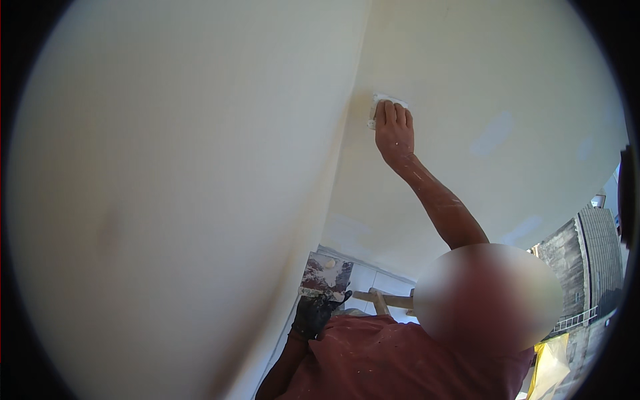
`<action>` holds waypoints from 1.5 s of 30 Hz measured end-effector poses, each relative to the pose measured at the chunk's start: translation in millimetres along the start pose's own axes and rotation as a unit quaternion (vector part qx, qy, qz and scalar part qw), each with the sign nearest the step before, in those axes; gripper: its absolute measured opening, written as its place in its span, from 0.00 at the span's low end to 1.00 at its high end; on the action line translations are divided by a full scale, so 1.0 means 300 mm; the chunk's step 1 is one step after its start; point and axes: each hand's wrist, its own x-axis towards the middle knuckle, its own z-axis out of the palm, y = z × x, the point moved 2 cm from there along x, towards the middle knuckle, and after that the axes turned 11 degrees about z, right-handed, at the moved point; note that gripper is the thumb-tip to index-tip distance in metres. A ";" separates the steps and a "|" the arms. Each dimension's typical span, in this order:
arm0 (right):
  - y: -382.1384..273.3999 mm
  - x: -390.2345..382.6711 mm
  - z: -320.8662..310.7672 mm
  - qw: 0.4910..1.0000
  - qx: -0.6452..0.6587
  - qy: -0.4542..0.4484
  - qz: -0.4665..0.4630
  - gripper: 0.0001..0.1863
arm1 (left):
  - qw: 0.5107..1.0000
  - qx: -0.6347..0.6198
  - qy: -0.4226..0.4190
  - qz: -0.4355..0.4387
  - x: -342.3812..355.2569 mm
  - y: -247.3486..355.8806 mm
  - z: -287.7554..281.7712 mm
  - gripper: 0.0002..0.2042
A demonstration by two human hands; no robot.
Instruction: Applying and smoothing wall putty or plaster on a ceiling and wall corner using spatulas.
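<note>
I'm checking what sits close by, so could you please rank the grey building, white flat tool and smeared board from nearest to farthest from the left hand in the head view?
1. Smeared board: held in the left hand, lower middle.
2. White flat tool: in the right hand, upper middle.
3. Grey building: toward the far right.
</note>
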 end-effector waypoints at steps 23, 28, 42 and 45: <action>0.073 0.472 0.032 0.996 -0.057 0.058 0.028 0.21 | 0.984 -0.126 -0.105 -0.072 0.039 -0.010 -0.007 0.19; -0.108 0.312 0.038 0.997 -0.070 0.007 -0.030 0.18 | 0.650 -0.632 0.170 -0.385 0.078 0.034 0.021 0.19; -0.136 0.360 -0.608 0.986 -0.104 0.072 -0.106 0.08 | 0.446 -0.836 0.150 -0.282 -0.017 -0.087 0.113 0.27; -0.167 0.403 -0.893 0.991 -0.106 0.025 -0.077 0.10 | 0.384 -0.875 0.190 -0.226 -0.023 -0.150 0.175 0.28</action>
